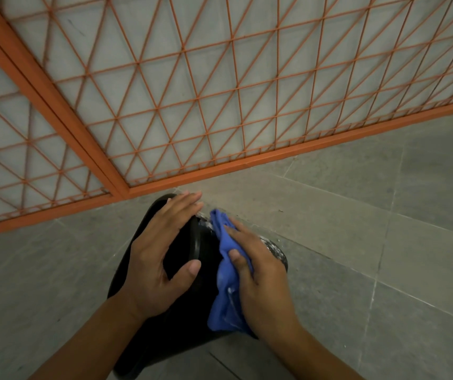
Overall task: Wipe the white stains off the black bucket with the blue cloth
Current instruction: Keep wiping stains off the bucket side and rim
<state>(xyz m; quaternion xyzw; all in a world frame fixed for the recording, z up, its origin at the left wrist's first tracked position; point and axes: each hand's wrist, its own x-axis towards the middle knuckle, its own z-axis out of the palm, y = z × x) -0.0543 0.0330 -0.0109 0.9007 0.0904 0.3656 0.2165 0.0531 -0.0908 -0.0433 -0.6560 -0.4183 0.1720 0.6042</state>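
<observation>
While seen from the head camera, looking down over both forearms:

Black bucket [181, 305]: tipped on its side on the grey tiled floor [357, 215], under both hands, rim arcing between the left fingers and the right fingers.

Left hand [162, 259]: laid over the bucket's rim; fingers [184, 205] nearly straight, close together, stretched flat along the black wall toward the fence; thumb [189, 268] spread wide, tip resting on the dark surface inside the rim; nothing enclosed, only pressed against the bucket.

Right hand [258, 272]: curled round the blue cloth [225, 292], thumb pinning the bunched fabric against the palm, fingers bent down over the bucket's outer wall; fingertips mostly hidden behind the hand.

Blue cloth: crumpled, held against the bucket's side just right of the left thumb; one end poking out past the right fingertips, close to the left fingertips; other end hanging below the right wrist, flecked with white.

White stains [273, 246]: speckled on the bucket wall just beyond the right knuckles; a smaller patch [202, 218] between the left fingertips and the cloth's upper end.

Orange mesh fence [192, 91]: beyond the left fingertips, bottom rail on the floor, near the bucket; touching or not, cannot tell.
</observation>
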